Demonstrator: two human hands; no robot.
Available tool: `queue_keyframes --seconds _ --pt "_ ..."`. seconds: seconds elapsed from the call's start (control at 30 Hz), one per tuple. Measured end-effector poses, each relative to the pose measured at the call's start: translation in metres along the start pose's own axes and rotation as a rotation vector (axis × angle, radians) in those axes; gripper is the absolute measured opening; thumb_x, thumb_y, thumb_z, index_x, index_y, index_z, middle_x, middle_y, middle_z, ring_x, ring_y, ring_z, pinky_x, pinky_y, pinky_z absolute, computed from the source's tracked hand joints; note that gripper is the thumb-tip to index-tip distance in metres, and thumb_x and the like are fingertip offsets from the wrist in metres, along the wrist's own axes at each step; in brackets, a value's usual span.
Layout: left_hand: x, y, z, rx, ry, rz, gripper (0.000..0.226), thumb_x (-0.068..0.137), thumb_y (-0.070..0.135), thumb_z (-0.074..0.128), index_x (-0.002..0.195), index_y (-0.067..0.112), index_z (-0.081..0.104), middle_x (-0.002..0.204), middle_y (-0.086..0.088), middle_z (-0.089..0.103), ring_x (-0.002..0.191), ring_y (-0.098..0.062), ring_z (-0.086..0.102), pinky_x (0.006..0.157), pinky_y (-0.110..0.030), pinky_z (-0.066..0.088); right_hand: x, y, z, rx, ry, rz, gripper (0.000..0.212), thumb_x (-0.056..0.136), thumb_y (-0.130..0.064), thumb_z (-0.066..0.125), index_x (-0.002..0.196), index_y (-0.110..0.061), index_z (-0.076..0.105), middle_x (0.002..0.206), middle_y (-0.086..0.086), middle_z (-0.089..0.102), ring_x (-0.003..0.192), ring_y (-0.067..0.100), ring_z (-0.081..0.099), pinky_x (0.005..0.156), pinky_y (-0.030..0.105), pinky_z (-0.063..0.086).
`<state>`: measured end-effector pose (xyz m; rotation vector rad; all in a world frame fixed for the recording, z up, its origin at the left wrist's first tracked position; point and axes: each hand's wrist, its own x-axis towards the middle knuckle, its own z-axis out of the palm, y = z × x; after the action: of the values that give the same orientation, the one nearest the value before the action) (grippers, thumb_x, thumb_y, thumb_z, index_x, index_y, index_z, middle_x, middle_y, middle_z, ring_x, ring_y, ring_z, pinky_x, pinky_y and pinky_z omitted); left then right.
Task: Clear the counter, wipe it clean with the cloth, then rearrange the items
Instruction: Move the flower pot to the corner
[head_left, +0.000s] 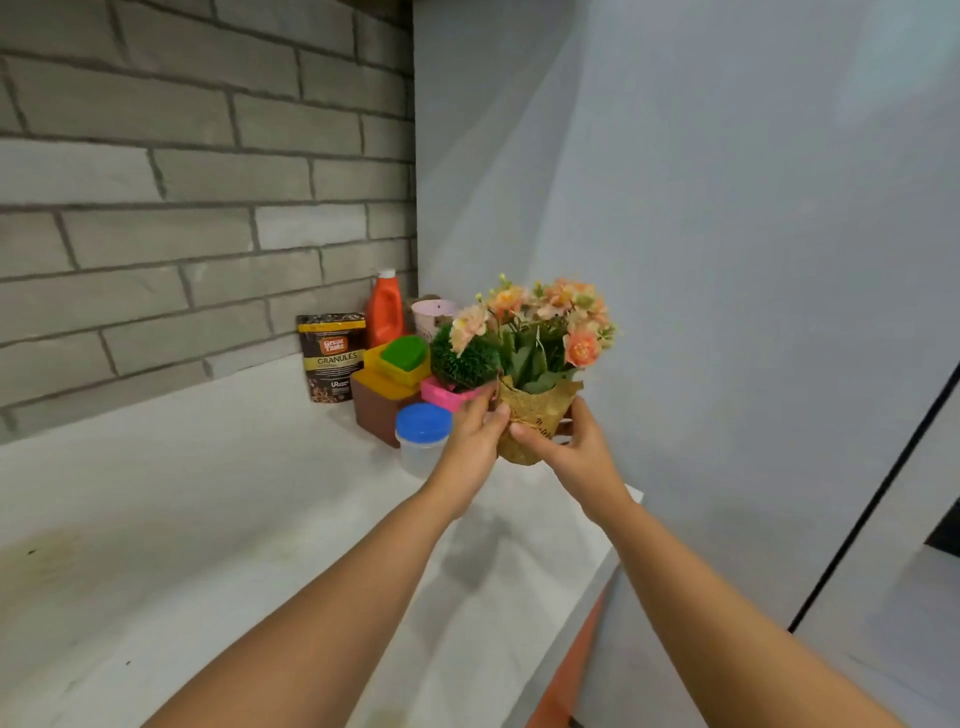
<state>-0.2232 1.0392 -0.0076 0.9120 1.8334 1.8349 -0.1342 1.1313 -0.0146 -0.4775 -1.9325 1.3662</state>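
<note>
A small flower pot (535, 415) wrapped in golden-brown paper, with peach flowers on top, is held at the far right end of the white counter (218, 499). My left hand (475, 434) grips its left side and my right hand (563, 441) curls round its front and right side. Whether the pot's base touches the counter is hidden by my hands. No cloth is in view.
Crowded into the corner behind the pot are a granules pouch (331, 356), an orange bottle (385, 309), a pink cup (434, 314), a brown box (382, 410) with yellow containers and a green sponge (404, 352), a pink pot with a green plant (460, 374), and a blue-lidded jar (422, 436). The counter's right edge drops off beside the wall.
</note>
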Motion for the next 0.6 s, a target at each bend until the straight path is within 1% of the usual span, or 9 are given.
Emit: queue_keyframes --seconds 0.07,0.23,0.27,0.33,0.4,0.43,0.47,0.53,0.6 --pt "0.019 -0.008 0.015 0.081 0.005 -0.012 0.045 0.099 0.025 0.041 0.143 0.024 0.033 0.137 -0.004 0.032 0.124 -0.02 0.041 0.105 -0.042 0.038 0.016 0.018 -0.015 -0.017 0.013 0.04 0.054 0.069 -0.025 0.082 0.113 -0.021 0.052 0.098 -0.012 0.063 0.086 0.005 0.058 0.069 0.017 0.048" --pt "0.062 -0.032 0.048 0.141 0.006 -0.106 0.04 0.096 0.015 0.046 0.136 0.019 0.044 0.121 -0.008 0.046 0.115 -0.025 0.049 0.091 -0.031 0.041 0.066 0.066 -0.044 -0.028 -0.045 0.121 0.067 0.061 -0.007 0.085 0.119 -0.015 0.051 0.104 -0.003 0.064 0.094 0.012 0.06 0.065 0.015 0.051" --pt "0.069 -0.037 0.053 0.143 0.0 -0.127 0.039 0.096 0.015 0.046 0.135 0.019 0.045 0.122 -0.011 0.048 0.115 -0.026 0.05 0.09 -0.031 0.041 0.077 0.078 -0.047 -0.041 -0.06 0.144 0.071 0.058 -0.006 0.087 0.119 -0.013 0.052 0.106 0.001 0.066 0.097 0.016 0.062 0.066 0.018 0.054" --pt "0.083 -0.046 0.061 0.138 -0.015 -0.155 0.037 0.096 0.013 0.045 0.133 0.018 0.047 0.127 -0.013 0.052 0.112 -0.026 0.052 0.085 -0.027 0.039 0.093 0.096 -0.05 -0.068 -0.086 0.172 0.076 0.054 -0.006 0.087 0.121 -0.01 0.052 0.11 0.006 0.066 0.104 0.024 0.063 0.08 0.028 0.057" --pt "0.097 -0.056 0.067 0.136 -0.012 -0.189 0.038 0.096 0.009 0.044 0.132 0.018 0.049 0.129 -0.01 0.054 0.113 -0.026 0.053 0.082 -0.024 0.039 0.107 0.109 -0.052 -0.08 -0.09 0.16 0.079 0.056 -0.001 0.085 0.125 -0.005 0.047 0.113 0.007 0.063 0.104 0.023 0.061 0.076 0.017 0.053" --pt "0.103 -0.062 0.069 0.133 -0.005 -0.21 0.039 0.095 0.007 0.043 0.131 0.02 0.049 0.126 -0.008 0.055 0.106 -0.022 0.055 0.079 -0.02 0.041 0.113 0.113 -0.052 -0.083 -0.098 0.157 0.079 0.06 0.002 0.083 0.127 -0.005 0.043 0.113 0.006 0.06 0.102 0.02 0.058 0.073 0.012 0.05" --pt "0.107 -0.068 0.071 0.126 -0.004 -0.226 0.04 0.095 0.005 0.043 0.131 0.021 0.05 0.119 -0.005 0.056 0.094 -0.016 0.056 0.071 -0.015 0.043 0.118 0.118 -0.051 -0.1 -0.11 0.161 0.079 0.063 0.002 0.082 0.13 -0.006 0.04 0.114 0.005 0.058 0.101 0.017 0.055 0.075 0.013 0.049" --pt "0.115 -0.08 0.073 0.125 0.002 -0.253 0.042 0.093 0.0 0.042 0.13 0.019 0.051 0.104 0.0 0.056 0.077 -0.006 0.051 0.054 -0.006 0.041 0.126 0.127 -0.048 -0.147 -0.142 0.183 0.084 0.065 -0.005 0.083 0.134 -0.009 0.035 0.12 0.006 0.055 0.105 0.017 0.053 0.088 0.026 0.047" --pt "0.123 -0.094 0.073 0.134 0.016 -0.282 0.041 0.092 -0.002 0.042 0.128 0.015 0.053 0.101 -0.001 0.057 0.075 -0.006 0.05 0.051 -0.006 0.04 0.131 0.14 -0.043 -0.16 -0.175 0.206 0.089 0.064 -0.006 0.084 0.136 -0.008 0.032 0.124 0.006 0.053 0.111 0.017 0.052 0.093 0.027 0.044"
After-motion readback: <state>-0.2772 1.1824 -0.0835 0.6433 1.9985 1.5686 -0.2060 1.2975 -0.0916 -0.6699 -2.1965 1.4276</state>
